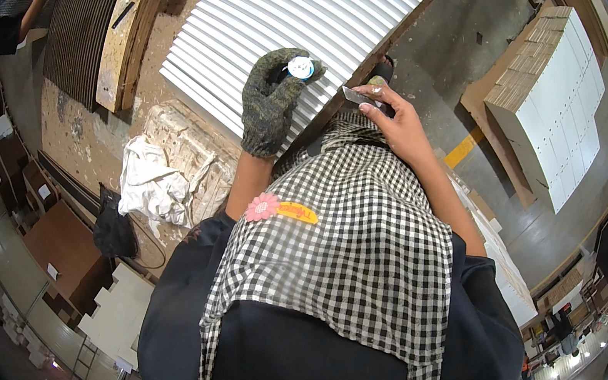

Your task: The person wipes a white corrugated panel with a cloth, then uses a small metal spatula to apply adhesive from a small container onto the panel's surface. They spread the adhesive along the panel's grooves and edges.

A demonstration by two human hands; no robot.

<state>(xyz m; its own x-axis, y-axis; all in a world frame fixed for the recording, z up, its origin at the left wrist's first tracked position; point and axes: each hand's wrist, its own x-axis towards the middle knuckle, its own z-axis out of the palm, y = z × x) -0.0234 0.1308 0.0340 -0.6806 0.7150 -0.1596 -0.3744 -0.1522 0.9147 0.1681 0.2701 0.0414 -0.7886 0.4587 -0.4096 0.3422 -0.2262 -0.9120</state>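
You stand at a worn counter (86,136) that carries a white ribbed panel (283,8). Left of this panel lies a dark ribbed panel (85,4). Right of it you see grey concrete floor (458,33) and a stack of white boards (566,95).

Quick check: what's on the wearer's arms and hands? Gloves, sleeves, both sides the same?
Not the same. The left hand wears a dark, mottled grey-green knitted glove that ends at the wrist, with the forearm bare below it. The right hand is ungloved. Both arms have dark navy sleeves pushed up near the elbow, and a black-and-white checked apron covers the front.
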